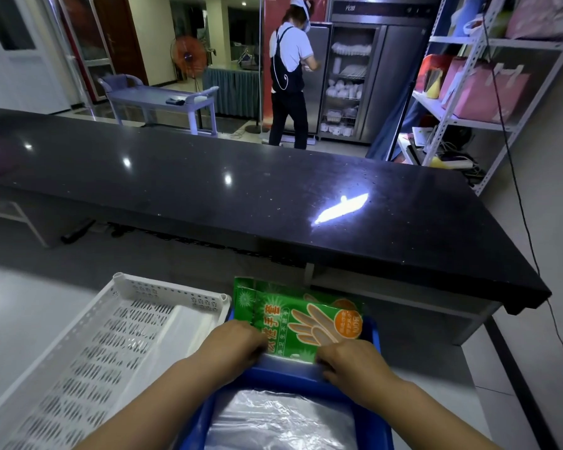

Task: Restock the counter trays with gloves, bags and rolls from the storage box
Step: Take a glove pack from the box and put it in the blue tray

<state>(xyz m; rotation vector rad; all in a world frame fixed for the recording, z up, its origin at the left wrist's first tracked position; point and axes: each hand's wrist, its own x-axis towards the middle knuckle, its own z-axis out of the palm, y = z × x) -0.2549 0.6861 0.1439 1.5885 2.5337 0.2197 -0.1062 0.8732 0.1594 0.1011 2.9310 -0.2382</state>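
Left hand (238,342) and right hand (348,360) pinch glove packs (306,319) in the far blue tray (372,329) — gloves being stocked; next, probably, settling them flat.

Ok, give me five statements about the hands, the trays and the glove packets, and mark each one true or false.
1. The left hand and the right hand both hold the green glove packets. True.
2. The white basket lies to the right of the packets. False: it lies to their left.
3. Clear plastic bags lie in the blue tray nearest the wearer. True.
4. The packets are printed in red and blue. False: they are green with orange.
5. Another person leans on the black counter. False: that person stands beyond it, at the steel cabinet.
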